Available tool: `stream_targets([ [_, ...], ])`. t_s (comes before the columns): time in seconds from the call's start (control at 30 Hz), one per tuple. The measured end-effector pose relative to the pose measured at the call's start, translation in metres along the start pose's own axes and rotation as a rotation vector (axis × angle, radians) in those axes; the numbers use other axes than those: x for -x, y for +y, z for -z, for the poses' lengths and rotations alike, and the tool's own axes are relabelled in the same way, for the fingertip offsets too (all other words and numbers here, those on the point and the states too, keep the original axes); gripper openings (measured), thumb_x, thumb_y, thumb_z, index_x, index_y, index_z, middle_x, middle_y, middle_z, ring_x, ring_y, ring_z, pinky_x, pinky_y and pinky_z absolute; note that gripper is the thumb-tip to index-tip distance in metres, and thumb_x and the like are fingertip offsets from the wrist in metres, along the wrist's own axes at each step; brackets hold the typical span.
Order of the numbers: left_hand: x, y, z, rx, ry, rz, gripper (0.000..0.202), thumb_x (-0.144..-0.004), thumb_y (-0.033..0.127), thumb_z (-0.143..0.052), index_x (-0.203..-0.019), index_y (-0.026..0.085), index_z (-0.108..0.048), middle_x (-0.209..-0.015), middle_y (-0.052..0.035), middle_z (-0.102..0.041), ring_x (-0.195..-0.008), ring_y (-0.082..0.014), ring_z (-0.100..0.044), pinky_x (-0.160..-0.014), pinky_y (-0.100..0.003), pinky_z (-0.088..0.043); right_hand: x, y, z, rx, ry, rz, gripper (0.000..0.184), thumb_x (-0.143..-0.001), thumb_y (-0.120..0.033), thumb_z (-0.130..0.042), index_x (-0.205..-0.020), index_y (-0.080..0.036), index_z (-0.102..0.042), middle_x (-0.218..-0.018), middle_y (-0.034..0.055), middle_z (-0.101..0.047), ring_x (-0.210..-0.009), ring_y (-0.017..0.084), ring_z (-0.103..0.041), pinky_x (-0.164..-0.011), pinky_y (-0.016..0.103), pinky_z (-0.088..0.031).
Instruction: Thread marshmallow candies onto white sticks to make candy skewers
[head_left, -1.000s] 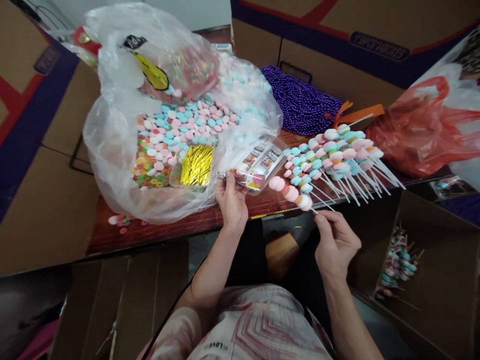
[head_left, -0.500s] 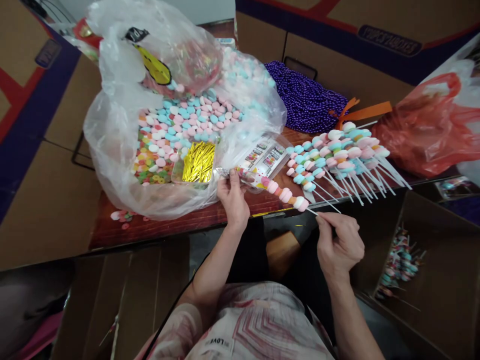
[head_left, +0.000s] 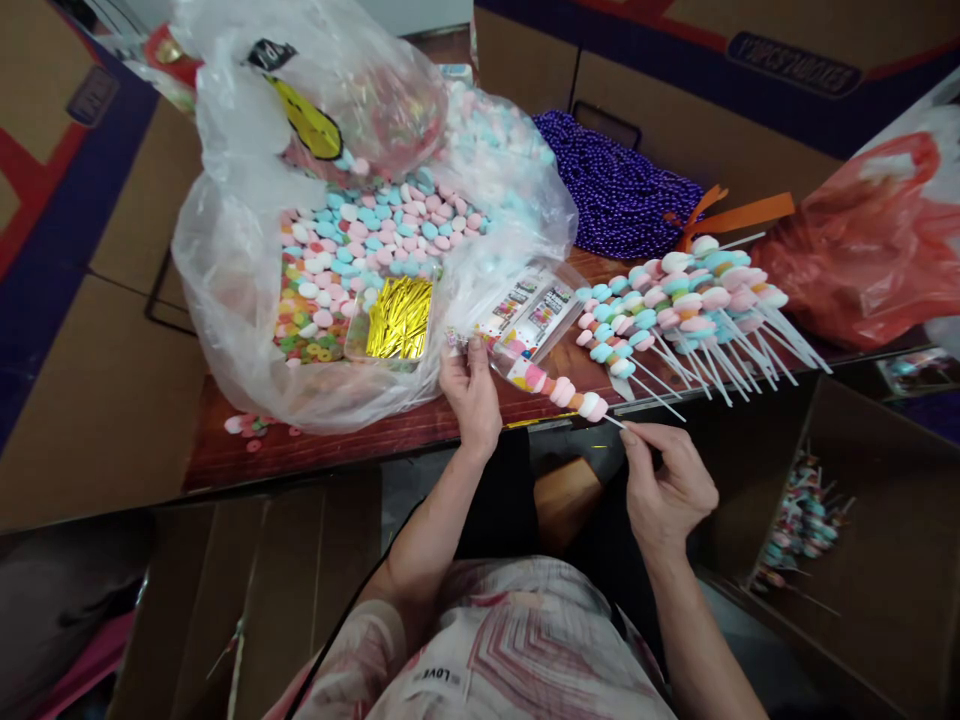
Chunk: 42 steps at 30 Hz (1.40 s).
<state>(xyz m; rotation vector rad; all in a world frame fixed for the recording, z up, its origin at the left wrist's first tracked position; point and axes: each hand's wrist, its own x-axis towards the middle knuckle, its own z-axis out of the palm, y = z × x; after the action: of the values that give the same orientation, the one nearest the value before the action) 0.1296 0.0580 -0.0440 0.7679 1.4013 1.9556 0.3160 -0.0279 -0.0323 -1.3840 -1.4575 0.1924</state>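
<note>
My right hand point(head_left: 670, 488) pinches the white stick of a candy skewer point(head_left: 564, 392) threaded with pink, white and orange pieces. Its upper end is inside a narrow clear printed bag point(head_left: 517, 371). The bag's far end is pinched between thumb and fingers of my left hand point(head_left: 472, 400). Close behind that hand lie a clear box of printed bags point(head_left: 541, 312) and a clear tray of gold twist ties point(head_left: 400, 318). Several more candy skewers point(head_left: 679, 310) lie piled on the table to the right, sticks toward me.
A large open plastic bag point(head_left: 225, 290) holds loose pastel candies point(head_left: 390, 225) and gummy rings. Purple beaded strings point(head_left: 615, 185) and a red plastic bag point(head_left: 862, 250) lie at the back right. Wrapped skewers point(head_left: 806, 525) lie in a cardboard box point(head_left: 885, 560) below. Cartons point(head_left: 675, 80) stand behind the table point(head_left: 360, 440).
My right hand has moved slightly left, and the skewer's lower end has shifted left with it. Both hands keep their grips. The whole view has shifted a little.
</note>
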Motion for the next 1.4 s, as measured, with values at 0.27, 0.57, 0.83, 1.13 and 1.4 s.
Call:
stream_targets([
  [0.27,0.007,0.0,0.0,0.06,-0.028,0.065,0.044,-0.085,0.056,-0.068,-0.109,0.019,-0.066,-0.102,-0.006,-0.075,-0.107,-0.0192,-0.07,-0.098,-0.031,-0.052,0.002,-0.007,-0.006,-0.001,-0.086,0.017,0.007,-0.089,-0.019,-0.067,-0.087,-0.023,-0.072,-0.076,-0.0001,-0.072,-0.069,0.016,-0.066,-0.073,0.034,-0.048],
  [0.57,0.011,0.013,-0.002,0.283,0.045,0.307,0.038,-0.08,0.05,-0.076,-0.102,0.023,-0.062,-0.085,-0.0008,-0.076,-0.082,-0.0166,-0.075,-0.078,-0.029,-0.058,0.006,-0.014,-0.012,0.063,-0.209,0.119,0.008,-0.091,-0.018,-0.064,-0.084,-0.021,-0.068,-0.066,-0.0019,-0.066,-0.06,0.013,-0.06,-0.073,0.034,-0.045],
  [0.83,0.009,0.012,-0.001,0.307,0.028,0.396,0.042,-0.076,0.053,-0.078,-0.099,0.025,-0.056,-0.086,0.0012,-0.075,-0.076,-0.0144,-0.074,-0.068,-0.025,-0.056,0.01,-0.015,-0.015,-0.046,-0.237,0.024,0.008,-0.091,-0.017,-0.065,-0.085,-0.022,-0.068,-0.071,-0.0022,-0.067,-0.064,0.013,-0.06,-0.071,0.032,-0.045],
  [1.13,0.015,0.019,0.005,0.248,-0.12,0.366,0.045,-0.076,0.058,-0.075,-0.101,0.025,-0.058,-0.09,-0.0008,-0.074,-0.08,-0.0151,-0.074,-0.065,-0.022,-0.054,0.003,-0.005,-0.017,0.16,-0.269,0.294,0.01,-0.09,-0.012,-0.062,-0.089,-0.021,-0.068,-0.066,-0.002,-0.065,-0.062,0.013,-0.057,-0.075,0.035,-0.041],
  [1.4,0.022,0.023,0.007,0.253,-0.278,0.428,0.043,-0.073,0.053,-0.081,-0.095,0.023,-0.06,-0.094,-0.0029,-0.075,-0.085,-0.0183,-0.075,-0.072,-0.026,-0.058,0.003,-0.008,-0.022,0.113,-0.334,0.247,0.013,-0.091,-0.015,-0.06,-0.086,-0.022,-0.07,-0.066,-0.0006,-0.064,-0.063,0.014,-0.057,-0.071,0.034,-0.042],
])
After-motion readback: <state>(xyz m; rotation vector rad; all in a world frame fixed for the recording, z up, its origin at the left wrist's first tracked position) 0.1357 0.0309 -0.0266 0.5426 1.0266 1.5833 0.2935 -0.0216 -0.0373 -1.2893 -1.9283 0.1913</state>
